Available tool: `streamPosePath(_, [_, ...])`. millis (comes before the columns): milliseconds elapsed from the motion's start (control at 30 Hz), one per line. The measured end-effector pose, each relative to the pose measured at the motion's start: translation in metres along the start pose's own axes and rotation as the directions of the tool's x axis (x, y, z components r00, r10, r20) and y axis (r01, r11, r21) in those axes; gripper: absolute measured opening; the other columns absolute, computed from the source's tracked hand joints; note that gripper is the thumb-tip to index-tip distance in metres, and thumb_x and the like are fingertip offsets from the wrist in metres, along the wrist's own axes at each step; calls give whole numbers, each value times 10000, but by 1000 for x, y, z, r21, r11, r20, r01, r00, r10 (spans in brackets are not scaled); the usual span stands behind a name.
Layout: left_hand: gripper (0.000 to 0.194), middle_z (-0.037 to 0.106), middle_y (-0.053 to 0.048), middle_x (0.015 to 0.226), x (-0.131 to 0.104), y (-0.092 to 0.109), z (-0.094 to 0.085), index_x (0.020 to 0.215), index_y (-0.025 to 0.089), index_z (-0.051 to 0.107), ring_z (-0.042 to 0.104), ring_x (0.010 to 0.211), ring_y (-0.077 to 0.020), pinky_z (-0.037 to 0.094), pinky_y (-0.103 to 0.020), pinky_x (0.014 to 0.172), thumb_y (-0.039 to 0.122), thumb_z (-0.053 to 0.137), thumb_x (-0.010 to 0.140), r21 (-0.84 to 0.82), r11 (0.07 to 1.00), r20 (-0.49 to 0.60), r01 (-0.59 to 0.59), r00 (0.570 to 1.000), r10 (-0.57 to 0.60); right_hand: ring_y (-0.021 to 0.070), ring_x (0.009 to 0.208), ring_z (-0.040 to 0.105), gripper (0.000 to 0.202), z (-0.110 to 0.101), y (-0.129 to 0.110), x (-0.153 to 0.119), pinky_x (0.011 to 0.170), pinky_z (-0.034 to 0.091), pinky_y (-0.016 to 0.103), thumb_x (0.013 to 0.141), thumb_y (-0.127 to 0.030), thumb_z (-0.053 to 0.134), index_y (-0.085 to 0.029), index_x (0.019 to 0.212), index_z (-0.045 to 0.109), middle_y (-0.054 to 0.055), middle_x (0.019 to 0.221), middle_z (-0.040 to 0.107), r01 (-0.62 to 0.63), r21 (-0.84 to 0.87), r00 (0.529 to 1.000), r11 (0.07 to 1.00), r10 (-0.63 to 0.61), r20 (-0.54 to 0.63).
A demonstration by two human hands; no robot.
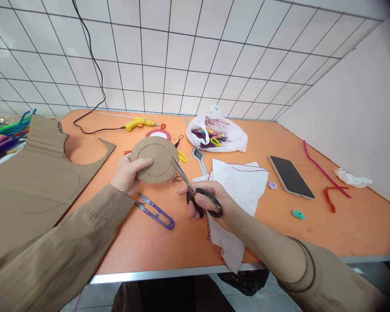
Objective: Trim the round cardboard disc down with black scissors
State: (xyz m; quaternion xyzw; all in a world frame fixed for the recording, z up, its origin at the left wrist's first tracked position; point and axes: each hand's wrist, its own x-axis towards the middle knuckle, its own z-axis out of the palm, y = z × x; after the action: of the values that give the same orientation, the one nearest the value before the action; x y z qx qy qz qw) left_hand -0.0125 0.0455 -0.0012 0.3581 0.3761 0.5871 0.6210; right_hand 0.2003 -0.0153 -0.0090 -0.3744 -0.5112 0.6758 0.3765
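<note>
My left hand (130, 173) grips a round cardboard disc (160, 162) by its left edge, thumb on top. A smaller circle is drawn or scored inside the disc's rim. In my right hand (214, 199) is a pair of scissors (181, 170) with black handles, fingers through the loops. The scissor blades point up and left, their tips at the disc's right side; whether they touch it I cannot tell. Below the disc lie purple thread snips (156, 214). White cloth (238, 177) with dark red stitched edges lies beneath and beyond my right hand.
At left, a large cut cardboard sheet (29, 186) lies near bundled pipe cleaners (6, 145). Farther back are a yellow glue gun (139, 123) with its cord, a red-rimmed disc (158, 134) and a plastic bag (229, 134) of thread. A phone (290, 177) rests at right.
</note>
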Motion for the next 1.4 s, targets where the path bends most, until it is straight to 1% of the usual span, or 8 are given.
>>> streamPosePath(167, [289, 760, -62, 829, -3, 1, 4, 810, 135, 770, 675, 761, -197, 556, -272, 685, 198, 834, 536, -1, 1000, 11, -21, 1000, 21, 136, 477, 558, 452, 2, 1, 0, 472, 386, 255, 705, -492, 728, -112, 946, 684, 31, 570, 675, 19, 16, 1000, 1000, -18, -24])
streamPosePath(267, [294, 761, -65, 842, -3, 0, 5, 824, 139, 767, 681, 774, -211, 552, -286, 694, 199, 826, 542, -7, 999, -7, -36, 999, 36, 135, 485, 558, 447, 2, 1, 0, 474, 390, 252, 698, -496, 736, -118, 931, 687, 30, 572, 674, 27, 28, 1000, 999, -27, -13])
streamPosePath(533, [288, 759, -69, 831, 0, 0, 2, 820, 134, 750, 680, 768, -213, 536, -281, 680, 187, 809, 543, -20, 998, -34, -67, 997, 67, 119, 471, 558, 425, -1, -2, -1, 461, 396, 231, 670, -483, 757, -128, 894, 694, 21, 559, 673, 27, 35, 1000, 999, -26, -17])
streamPosePath(700, [263, 760, -74, 820, 0, -3, 0, 815, 148, 763, 692, 779, -238, 547, -291, 670, 203, 809, 562, 9, 998, 15, -57, 998, 56, 124, 457, 544, 448, 0, -4, -1, 451, 393, 244, 642, -506, 779, -130, 872, 695, 30, 559, 676, 18, 32, 1000, 999, -18, -12])
streamPosePath(867, [268, 760, -82, 803, -2, -3, 1, 787, 140, 767, 687, 744, -231, 548, -285, 645, 211, 825, 535, 24, 999, 28, -40, 999, 40, 135, 471, 546, 462, -1, -5, -1, 448, 391, 249, 648, -530, 772, -132, 868, 692, 42, 564, 671, 22, 19, 1000, 1000, -22, -19])
streamPosePath(1100, [305, 758, -90, 820, -3, -1, 3, 816, 121, 763, 678, 750, -220, 550, -295, 683, 210, 832, 533, 43, 999, 25, -18, 1000, 17, 126, 468, 548, 477, -2, -3, -1, 465, 399, 247, 671, -533, 766, -122, 900, 687, 32, 569, 677, 35, -11, 999, 999, -36, -16])
streamPosePath(1267, [318, 757, -93, 842, -5, -2, 5, 818, 128, 760, 685, 782, -245, 549, -318, 699, 230, 841, 529, 73, 997, 17, -34, 999, 33, 122, 460, 549, 510, -2, -3, -1, 461, 405, 245, 653, -540, 777, -121, 927, 679, 27, 561, 671, 2, -48, 999, 999, -4, -50])
streamPosePath(1400, [326, 756, -70, 825, -6, -3, 6, 815, 144, 765, 683, 769, -230, 551, -308, 694, 226, 853, 512, 63, 997, 9, -54, 999, 54, 114, 448, 542, 499, -2, -3, -1, 461, 403, 241, 660, -534, 771, -119, 918, 675, 18, 548, 661, -10, -64, 998, 998, 6, -58])
